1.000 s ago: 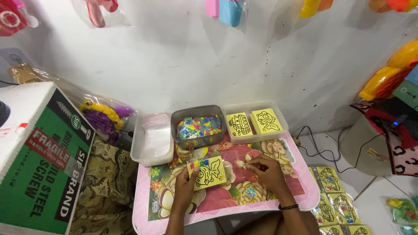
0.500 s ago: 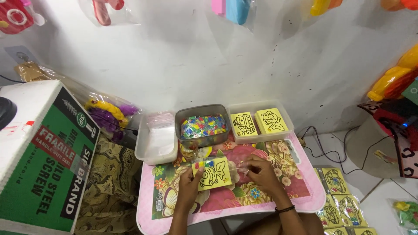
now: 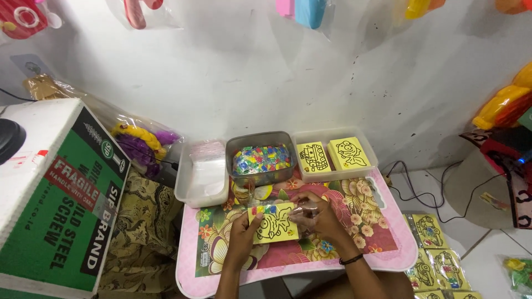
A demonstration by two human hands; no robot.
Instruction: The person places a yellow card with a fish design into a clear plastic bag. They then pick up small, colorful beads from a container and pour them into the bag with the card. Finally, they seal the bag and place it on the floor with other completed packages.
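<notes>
The left hand (image 3: 242, 237) grips the left edge of a yellow picture card (image 3: 274, 224) with a black line drawing, fingers closed on it. The right hand (image 3: 321, 217) is closed on the card's right edge together with a clear plastic sleeve (image 3: 306, 212) that lies against that side; whether the card is partly inside the sleeve cannot be determined. A row of small coloured pieces (image 3: 265, 210) sits along the card's top edge. The card is held low over the middle of a pink floral counter (image 3: 382, 232). A dark band (image 3: 350, 259) circles the right wrist. At the far edge of the counter stand three containers side by side: a clear tub (image 3: 188, 191) holding a stack of clear sleeves on the left, a grey tub (image 3: 260, 139) filled with small multicoloured packets in the middle, and a clear tray (image 3: 372, 152) holding two stacks of yellow cards on the right. A green and white cardboard box (image 3: 61, 205) stands well to the left. Finished packaged cards (image 3: 435, 249) lie on the floor to the right of the counter.
</notes>
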